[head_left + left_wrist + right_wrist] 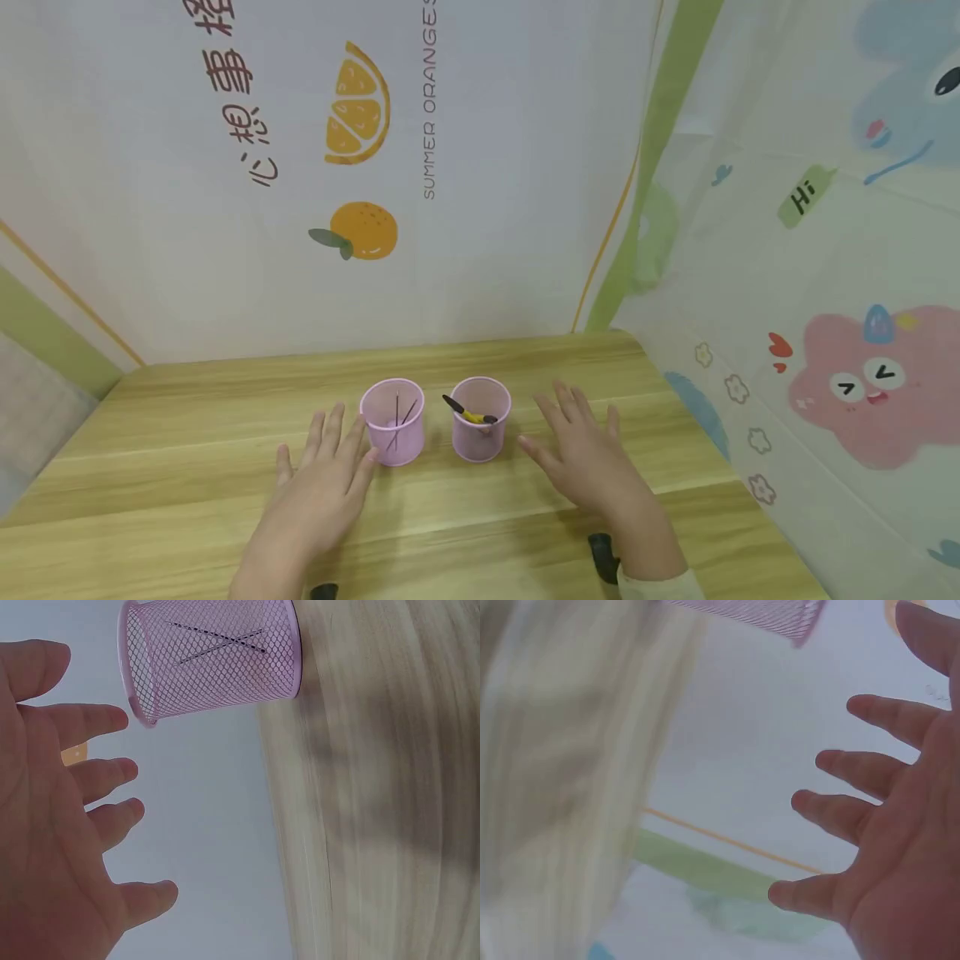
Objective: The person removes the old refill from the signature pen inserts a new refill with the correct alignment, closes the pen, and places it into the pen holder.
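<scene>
Two pink mesh cups stand side by side on the table. Inside the left cup [406, 447] two thin dark sticks [217, 637] cross each other; their exact kind is unclear. A yellow-and-black tool [471, 416] leans in the right cup [477, 444], its black tip above the rim and its lower part hidden. My left hand [318, 483] is spread just left of the left cup, thumb close to its wall, and holds nothing. To the right of the other cup, my right hand [588, 462] hovers with fingers apart, also holding nothing.
The wood-grain table [450, 533] ends at a white cloth [495, 208] printed with oranges behind the cups. Another printed cloth [750, 283] hangs along the right side. Dark straps [602, 558] show below the wrists.
</scene>
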`<state>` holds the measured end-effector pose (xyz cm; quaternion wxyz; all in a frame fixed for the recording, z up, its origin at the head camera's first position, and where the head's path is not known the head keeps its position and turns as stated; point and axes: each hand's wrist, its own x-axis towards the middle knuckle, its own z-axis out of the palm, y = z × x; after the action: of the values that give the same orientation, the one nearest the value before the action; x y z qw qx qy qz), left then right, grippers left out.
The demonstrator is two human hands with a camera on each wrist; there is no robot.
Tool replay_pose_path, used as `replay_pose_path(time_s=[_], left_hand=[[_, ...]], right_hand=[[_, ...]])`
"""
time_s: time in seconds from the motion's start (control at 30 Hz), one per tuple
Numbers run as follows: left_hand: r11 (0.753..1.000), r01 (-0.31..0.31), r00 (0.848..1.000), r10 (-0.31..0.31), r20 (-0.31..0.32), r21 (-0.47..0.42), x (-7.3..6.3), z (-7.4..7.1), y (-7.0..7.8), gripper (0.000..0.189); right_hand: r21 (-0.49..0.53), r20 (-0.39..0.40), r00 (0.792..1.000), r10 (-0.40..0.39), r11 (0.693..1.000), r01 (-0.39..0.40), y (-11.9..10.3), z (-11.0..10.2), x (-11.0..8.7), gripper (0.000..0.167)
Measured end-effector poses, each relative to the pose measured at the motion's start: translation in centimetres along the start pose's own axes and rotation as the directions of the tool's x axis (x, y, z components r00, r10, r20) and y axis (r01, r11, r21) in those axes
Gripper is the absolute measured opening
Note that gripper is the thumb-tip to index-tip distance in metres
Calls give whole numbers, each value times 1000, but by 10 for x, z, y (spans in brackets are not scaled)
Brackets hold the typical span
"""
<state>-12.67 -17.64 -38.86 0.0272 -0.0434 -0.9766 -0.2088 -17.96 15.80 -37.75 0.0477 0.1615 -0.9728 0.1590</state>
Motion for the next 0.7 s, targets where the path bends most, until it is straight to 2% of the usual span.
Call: replay_pose_path(time_s=[0.27, 0.4, 0.53, 0.7], left_hand=[[1000, -11, 1000, 11, 0, 5, 0, 0, 2, 67], [1000, -19, 1000, 19, -7, 11, -1, 0, 4, 66], [1000, -17, 1000, 17, -12, 9, -5, -1, 4, 67], [1000, -13, 1000, 13, -22, 8, -8, -1, 3, 65]], right_hand=[[-48, -102, 981, -164, 986, 160, -25, -11, 15, 60], [-92, -119, 964, -236, 970, 226, -33, -5, 25, 46], [-98, -104, 965, -240, 968, 230, -38, 4, 34, 29], [-92, -112, 964, -242, 968, 232, -41, 13, 40, 22]])
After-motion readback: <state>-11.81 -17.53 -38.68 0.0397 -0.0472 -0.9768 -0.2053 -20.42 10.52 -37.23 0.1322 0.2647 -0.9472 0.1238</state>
